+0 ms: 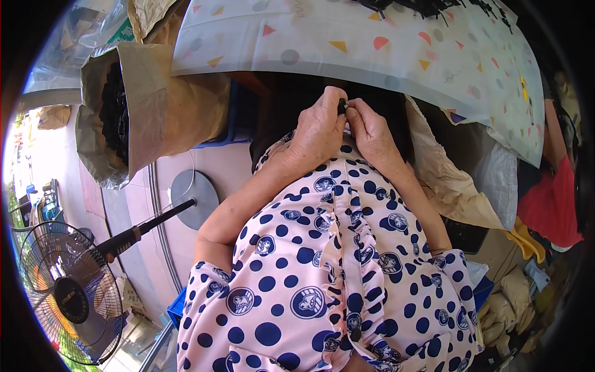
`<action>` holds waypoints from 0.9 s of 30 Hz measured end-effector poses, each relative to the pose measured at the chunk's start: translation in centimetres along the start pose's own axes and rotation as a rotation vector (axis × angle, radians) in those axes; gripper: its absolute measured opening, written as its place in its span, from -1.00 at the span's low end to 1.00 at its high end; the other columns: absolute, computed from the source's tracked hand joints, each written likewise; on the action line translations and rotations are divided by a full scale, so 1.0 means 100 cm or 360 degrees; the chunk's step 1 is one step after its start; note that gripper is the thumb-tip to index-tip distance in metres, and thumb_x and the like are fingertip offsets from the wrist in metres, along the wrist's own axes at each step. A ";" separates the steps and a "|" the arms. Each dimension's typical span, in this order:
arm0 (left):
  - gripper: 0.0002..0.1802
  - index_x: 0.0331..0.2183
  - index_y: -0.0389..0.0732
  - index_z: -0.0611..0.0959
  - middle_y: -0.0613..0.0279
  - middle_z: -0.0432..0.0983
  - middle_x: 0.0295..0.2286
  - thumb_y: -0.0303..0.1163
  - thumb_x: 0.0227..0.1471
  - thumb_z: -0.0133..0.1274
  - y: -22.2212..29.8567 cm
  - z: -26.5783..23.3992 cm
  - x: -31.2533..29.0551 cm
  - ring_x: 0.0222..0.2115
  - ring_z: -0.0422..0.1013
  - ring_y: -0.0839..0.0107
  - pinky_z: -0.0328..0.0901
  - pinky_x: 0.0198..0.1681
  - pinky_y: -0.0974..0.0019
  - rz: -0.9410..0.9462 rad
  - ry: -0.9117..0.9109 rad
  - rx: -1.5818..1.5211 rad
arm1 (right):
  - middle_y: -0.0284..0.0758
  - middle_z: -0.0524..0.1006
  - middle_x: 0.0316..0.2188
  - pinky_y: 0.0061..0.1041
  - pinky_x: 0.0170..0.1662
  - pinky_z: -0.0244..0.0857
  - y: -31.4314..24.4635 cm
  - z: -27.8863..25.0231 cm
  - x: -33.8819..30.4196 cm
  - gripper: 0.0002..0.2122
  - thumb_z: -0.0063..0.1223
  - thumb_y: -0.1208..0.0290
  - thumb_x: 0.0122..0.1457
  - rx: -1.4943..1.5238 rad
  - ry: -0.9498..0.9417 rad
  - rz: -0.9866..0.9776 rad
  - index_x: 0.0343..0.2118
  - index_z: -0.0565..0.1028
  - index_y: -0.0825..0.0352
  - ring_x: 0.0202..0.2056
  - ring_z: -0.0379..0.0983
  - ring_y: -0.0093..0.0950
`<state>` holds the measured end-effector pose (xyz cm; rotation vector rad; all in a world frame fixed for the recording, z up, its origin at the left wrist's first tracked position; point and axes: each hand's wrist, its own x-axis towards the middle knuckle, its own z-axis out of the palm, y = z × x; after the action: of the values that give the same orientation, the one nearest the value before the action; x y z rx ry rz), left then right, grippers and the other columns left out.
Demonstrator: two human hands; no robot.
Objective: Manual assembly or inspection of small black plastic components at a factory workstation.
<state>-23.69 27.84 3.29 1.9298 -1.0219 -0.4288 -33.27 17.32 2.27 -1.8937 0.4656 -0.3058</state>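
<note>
Tablecloth (248,37) with coloured shapes spreads ahead, black pieces (412,6) heaped toward its far side; a fan (70,300) stands at left. Left hand (316,127) and right hand (373,132), fingers curled closed, together pinch a small black piece (342,106) near the cloth's edge

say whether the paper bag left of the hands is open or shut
Open: the bag's mouth gapes, showing black pieces inside. How deep they go, I cannot tell.

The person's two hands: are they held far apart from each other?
No, the left hand and the right hand are close together, with a small black piece at their fingers.
</note>
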 end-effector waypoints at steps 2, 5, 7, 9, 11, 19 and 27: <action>-0.65 -0.20 -0.21 0.31 -0.16 0.45 -0.45 -0.61 -0.07 -0.01 -0.001 0.004 0.000 -0.39 0.39 -0.19 0.32 -0.36 0.07 0.0052 0.0029 0.0052 | -0.32 0.33 -0.63 -0.59 -0.50 0.15 0.004 0.003 0.001 -0.82 -0.21 0.36 0.29 0.0026 0.0080 -0.0037 -0.30 0.37 0.37 -0.58 0.22 -0.60; -0.68 -0.21 -0.23 0.32 -0.16 0.44 -0.43 -0.60 -0.07 -0.03 0.001 0.003 0.003 -0.38 0.39 -0.20 0.31 -0.37 0.03 0.0090 0.0029 0.0075 | -0.37 0.33 -0.63 -0.63 -0.49 0.15 0.005 0.005 -0.001 -0.81 -0.20 0.35 0.29 0.0071 0.0111 0.0009 -0.28 0.37 0.37 -0.58 0.19 -0.62; -0.71 -0.22 -0.25 0.33 -0.15 0.43 -0.41 -0.58 -0.06 -0.04 0.004 0.002 0.005 -0.40 0.39 -0.17 0.31 -0.37 0.03 0.0079 -0.0004 0.0049 | -0.42 0.31 -0.63 -0.67 -0.52 0.11 0.010 0.004 0.001 -0.82 -0.20 0.34 0.29 0.0182 0.0123 -0.0001 -0.27 0.37 0.36 -0.60 0.16 -0.66; -0.73 -0.23 -0.24 0.33 -0.02 0.44 -0.45 -0.58 -0.03 -0.04 0.006 0.000 0.008 -0.52 0.42 0.04 0.31 -0.47 0.19 -0.0051 -0.0002 -0.0229 | -0.47 0.30 -0.64 -0.71 -0.55 0.07 0.008 0.002 0.004 -0.82 -0.21 0.34 0.29 0.0298 0.0122 -0.0025 -0.26 0.37 0.36 -0.62 0.12 -0.69; -0.75 -0.23 -0.23 0.33 0.07 0.44 -0.45 -0.57 0.00 -0.06 0.004 -0.004 0.011 -0.56 0.39 0.21 0.28 -0.51 0.30 -0.0154 -0.0013 -0.0694 | -0.55 0.28 -0.62 -0.78 -0.61 -0.07 -0.001 -0.004 0.002 -0.82 -0.20 0.33 0.29 0.0674 0.0059 0.0089 -0.24 0.37 0.34 -0.66 0.05 -0.77; -0.71 -0.08 -0.21 0.36 0.22 0.42 -0.42 -0.50 0.12 -0.20 0.012 -0.023 0.010 -0.58 0.29 0.57 0.18 -0.54 0.57 -0.0625 -0.0213 -0.2090 | -0.51 0.38 -0.58 -0.81 -0.69 -0.12 0.000 -0.013 0.000 -0.86 -0.13 0.34 0.26 0.1182 -0.0088 0.0285 -0.25 0.39 0.29 -0.72 0.07 -0.80; -0.58 0.09 -0.21 0.31 0.28 0.39 -0.42 -0.47 0.18 -0.21 0.012 -0.022 0.007 -0.61 0.25 0.62 0.14 -0.59 0.62 -0.0584 -0.0535 -0.1855 | -0.53 0.35 -0.61 -0.79 -0.71 -0.14 0.000 -0.020 0.005 -0.69 0.16 0.21 0.08 0.1604 -0.0114 0.0403 -0.22 0.41 0.29 -0.76 0.05 -0.78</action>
<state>-22.41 28.16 5.54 0.9621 -0.3899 -1.2577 -33.68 15.47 3.02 -0.8519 0.3877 -0.2344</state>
